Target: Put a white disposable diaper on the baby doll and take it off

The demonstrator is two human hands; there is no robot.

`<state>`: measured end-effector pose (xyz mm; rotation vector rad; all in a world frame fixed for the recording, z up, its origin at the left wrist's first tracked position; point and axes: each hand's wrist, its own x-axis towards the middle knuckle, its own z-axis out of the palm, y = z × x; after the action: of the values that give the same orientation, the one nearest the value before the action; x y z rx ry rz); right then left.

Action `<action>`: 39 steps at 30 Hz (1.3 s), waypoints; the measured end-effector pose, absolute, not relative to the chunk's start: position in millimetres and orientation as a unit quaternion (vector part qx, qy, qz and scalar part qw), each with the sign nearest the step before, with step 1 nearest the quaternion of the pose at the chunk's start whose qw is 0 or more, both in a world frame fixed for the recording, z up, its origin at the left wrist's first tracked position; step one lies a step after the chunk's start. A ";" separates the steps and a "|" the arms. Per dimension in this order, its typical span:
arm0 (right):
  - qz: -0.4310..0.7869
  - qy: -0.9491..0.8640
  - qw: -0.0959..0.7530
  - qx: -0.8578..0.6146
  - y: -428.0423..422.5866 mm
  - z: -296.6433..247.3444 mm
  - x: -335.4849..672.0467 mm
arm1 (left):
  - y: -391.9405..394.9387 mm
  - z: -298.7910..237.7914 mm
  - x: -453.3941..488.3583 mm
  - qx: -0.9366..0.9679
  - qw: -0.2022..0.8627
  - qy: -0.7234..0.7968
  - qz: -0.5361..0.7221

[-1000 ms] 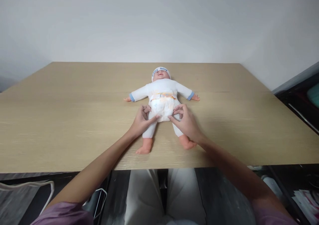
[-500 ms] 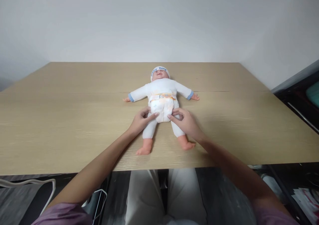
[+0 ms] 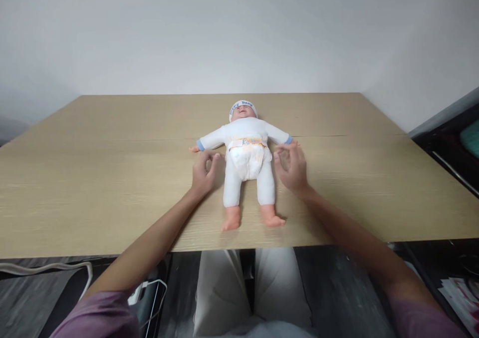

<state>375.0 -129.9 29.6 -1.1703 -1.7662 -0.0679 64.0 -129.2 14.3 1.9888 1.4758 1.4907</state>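
A baby doll (image 3: 245, 128) in a white suit with blue cuffs lies on its back on the wooden table (image 3: 112, 178), head away from me. A white diaper (image 3: 247, 161) with an orange printed waistband is fastened round its hips. Its legs lie straight, bare feet near the table's front edge. My left hand (image 3: 204, 170) hovers just left of the doll's hip, fingers loosely curled with nothing in them. My right hand (image 3: 292, 166) hovers just right of the hip, below the doll's arm, fingers apart and holding nothing. Neither hand touches the doll.
The table reaches back to a plain white wall. A dark shelf unit (image 3: 454, 143) stands at the right. A white cable (image 3: 48, 268) and a bag lie on the floor at the lower left. My pale trousers (image 3: 239, 298) show under the table edge.
Both hands have let go of the diaper's leg edges and moved outward and up to either side of the doll. The doll's legs now lie straighter and closer together.
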 end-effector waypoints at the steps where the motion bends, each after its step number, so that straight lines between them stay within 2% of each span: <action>1: -0.047 -0.724 0.477 -0.496 -114.2 25.2 380.4 | -117.4 13.7 57.9 0.699 0.078 0.512 0.494; 4: -0.083 -0.752 0.383 -0.531 -61.5 12.4 394.9 | -72.9 11.0 40.1 0.745 -0.025 0.527 0.409; 8: -0.069 -0.777 0.297 -0.551 -10.8 2.2 402.8 | -23.1 7.5 25.5 0.762 -0.048 0.574 0.295; 12: -0.024 -0.758 0.300 -0.578 -2.8 1.1 393.9 | -13.5 13.3 32.3 0.746 -0.025 0.626 0.226; 17: 0.029 -0.685 0.355 -0.636 -25.0 21.7 376.4 | -52.9 47.9 65.0 0.663 0.059 0.699 0.262; 22: 0.131 -0.692 0.394 -0.590 -90.1 54.8 400.0 | -170.1 81.7 88.4 0.634 0.143 0.680 0.340; 26: 0.199 -0.743 0.394 -0.504 -192.8 67.1 442.2 | -325.2 57.6 104.0 0.634 0.228 0.636 0.376; 30: 0.249 -0.800 0.321 -0.441 -317.1 68.0 466.9 | -482.2 -3.9 111.0 0.663 0.346 0.606 0.271; 33: 0.305 -0.815 0.235 -0.433 -391.4 54.2 457.7 | -563.2 -42.9 105.1 0.677 0.373 0.607 0.183; 36: 0.319 -0.811 0.186 -0.454 -431.8 20.1 431.9 | -602.6 -54.5 97.3 0.656 0.368 0.647 0.128; 39: 0.314 -0.801 0.152 -0.486 -447.1 -21.7 411.4 | -612.0 -44.6 93.7 0.642 0.360 0.673 0.068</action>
<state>411.4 -447.1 -21.7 -1.3948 -2.2999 0.8999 93.7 -612.0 -44.6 1.6555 1.7351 0.1743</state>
